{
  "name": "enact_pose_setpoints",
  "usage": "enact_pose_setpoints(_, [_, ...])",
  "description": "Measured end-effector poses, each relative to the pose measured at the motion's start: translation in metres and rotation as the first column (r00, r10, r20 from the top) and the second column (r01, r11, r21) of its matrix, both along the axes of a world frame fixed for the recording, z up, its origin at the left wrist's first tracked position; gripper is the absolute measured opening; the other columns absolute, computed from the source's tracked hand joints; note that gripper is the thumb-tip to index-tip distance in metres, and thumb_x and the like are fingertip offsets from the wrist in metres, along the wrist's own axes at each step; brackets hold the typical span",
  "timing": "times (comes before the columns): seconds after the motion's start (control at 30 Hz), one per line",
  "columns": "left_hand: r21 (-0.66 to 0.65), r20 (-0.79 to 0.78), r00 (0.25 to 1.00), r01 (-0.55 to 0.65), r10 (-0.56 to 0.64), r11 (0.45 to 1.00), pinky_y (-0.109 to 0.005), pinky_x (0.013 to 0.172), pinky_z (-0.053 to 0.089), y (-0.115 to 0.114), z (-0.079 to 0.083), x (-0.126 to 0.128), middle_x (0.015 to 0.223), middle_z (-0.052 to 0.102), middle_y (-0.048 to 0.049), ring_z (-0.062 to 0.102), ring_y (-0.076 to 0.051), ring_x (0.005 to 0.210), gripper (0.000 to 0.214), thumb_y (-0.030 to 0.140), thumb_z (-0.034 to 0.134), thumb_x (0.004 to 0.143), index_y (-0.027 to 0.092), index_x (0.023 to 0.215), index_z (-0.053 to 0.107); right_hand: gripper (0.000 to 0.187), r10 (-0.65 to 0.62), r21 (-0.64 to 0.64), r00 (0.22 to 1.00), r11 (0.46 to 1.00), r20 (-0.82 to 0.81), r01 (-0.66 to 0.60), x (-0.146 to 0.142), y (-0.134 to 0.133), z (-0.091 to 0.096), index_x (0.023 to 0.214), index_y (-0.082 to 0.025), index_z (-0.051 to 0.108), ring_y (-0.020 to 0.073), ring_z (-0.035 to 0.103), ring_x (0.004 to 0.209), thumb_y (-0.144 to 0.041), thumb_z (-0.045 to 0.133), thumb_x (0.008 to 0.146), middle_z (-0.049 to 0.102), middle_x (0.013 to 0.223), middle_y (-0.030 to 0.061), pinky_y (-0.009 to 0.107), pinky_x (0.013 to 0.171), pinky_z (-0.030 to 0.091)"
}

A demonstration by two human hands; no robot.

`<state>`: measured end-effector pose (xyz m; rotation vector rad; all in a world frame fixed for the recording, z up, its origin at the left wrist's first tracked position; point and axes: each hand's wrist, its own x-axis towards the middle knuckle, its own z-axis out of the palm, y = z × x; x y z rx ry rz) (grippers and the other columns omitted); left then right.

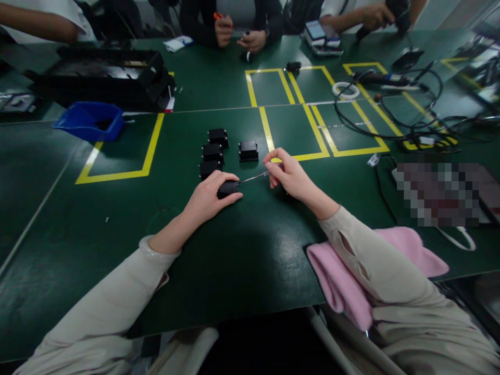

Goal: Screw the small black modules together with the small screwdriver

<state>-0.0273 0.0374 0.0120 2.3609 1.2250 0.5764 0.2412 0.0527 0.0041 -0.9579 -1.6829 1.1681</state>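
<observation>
My left hand (211, 197) is closed around a small black box (228, 189) on the green table, thumb on the near side and fingers on the far side. In my right hand (287, 174) is a thin screwdriver (253, 178), pinched by the handle. Its metal shaft points left, and the tip meets the right end of the held box. Just beyond my left hand, several similar black boxes (212, 152) stand in a column, with silvery bits at their corners. Another black box (248, 150) sits apart, to the right of that column.
A blue bin (91, 121) and stacked black trays (105, 78) stand at the left. Black cables (390, 122) and a white ring (346, 90) lie at the right. A pink cloth (339, 281) hangs over the near edge under my right sleeve. Co-workers' hands (238, 39) are across the table.
</observation>
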Motion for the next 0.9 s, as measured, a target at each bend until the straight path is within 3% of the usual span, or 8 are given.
enact_pose_setpoints(0.17, [-0.006, -0.017, 1.000, -0.008, 0.008, 1.000, -0.044, 0.096, 0.053, 0.0000, 0.0001, -0.0004, 0.120, 0.067, -0.0088, 0.065, -0.030, 0.111, 0.037, 0.047, 0.068, 0.097, 0.022, 0.124, 0.064, 0.018, -0.050, 0.023, 0.999, 0.998, -0.004, 0.050, 0.0006, -0.0007, -0.0008, 0.111, -0.024, 0.046, 0.0098, 0.058, 0.054, -0.018, 0.059, 0.099, 0.055, 0.068, -0.0098, 0.027, 0.058, 0.044])
enact_pose_setpoints(0.37, [-0.017, -0.012, 1.000, -0.005, 0.005, 1.000, -0.045, 0.097, 0.053, 0.0001, 0.0011, 0.0001, 0.121, 0.067, -0.0091, 0.065, -0.030, 0.111, 0.037, 0.049, 0.067, 0.097, 0.023, 0.123, 0.064, 0.009, -0.020, -0.003, 1.000, 1.000, 0.005, 0.020, -0.0003, -0.0013, 0.0011, 0.107, -0.024, 0.046, 0.0112, 0.056, 0.052, -0.031, 0.052, 0.105, 0.052, 0.059, -0.0102, 0.027, 0.057, 0.043])
enact_pose_setpoints(0.57, [-0.028, -0.018, 1.000, -0.015, 0.014, 1.000, -0.047, 0.098, 0.053, -0.0004, 0.0032, 0.0011, 0.121, 0.068, -0.0091, 0.065, -0.031, 0.112, 0.037, 0.048, 0.068, 0.096, 0.024, 0.123, 0.065, 0.019, -0.055, -0.002, 0.998, 0.999, 0.015, 0.055, 0.0006, -0.0016, 0.0011, 0.110, -0.025, 0.046, 0.0103, 0.059, 0.055, -0.022, 0.061, 0.099, 0.055, 0.070, -0.0087, 0.028, 0.058, 0.045])
enact_pose_setpoints(0.77, [-0.021, -0.004, 1.000, -0.013, 0.013, 1.000, -0.046, 0.100, 0.052, -0.0001, 0.0016, 0.0008, 0.122, 0.068, -0.0086, 0.065, -0.030, 0.112, 0.037, 0.048, 0.068, 0.096, 0.023, 0.123, 0.065, 0.012, -0.025, -0.016, 1.000, 1.000, -0.007, 0.025, -0.0008, -0.0003, 0.0006, 0.105, -0.024, 0.046, 0.0114, 0.055, 0.050, -0.034, 0.053, 0.105, 0.050, 0.056, -0.0109, 0.027, 0.054, 0.042])
enact_pose_setpoints(0.9, [-0.014, 0.002, 1.000, -0.003, 0.003, 1.000, -0.045, 0.099, 0.052, 0.0000, 0.0006, 0.0003, 0.121, 0.067, -0.0091, 0.065, -0.030, 0.112, 0.037, 0.047, 0.068, 0.097, 0.022, 0.123, 0.065, 0.012, -0.045, 0.012, 0.999, 0.999, 0.006, 0.044, -0.0002, -0.0011, 0.0003, 0.108, -0.024, 0.048, 0.0105, 0.056, 0.052, -0.025, 0.057, 0.101, 0.053, 0.061, -0.0104, 0.027, 0.056, 0.043])
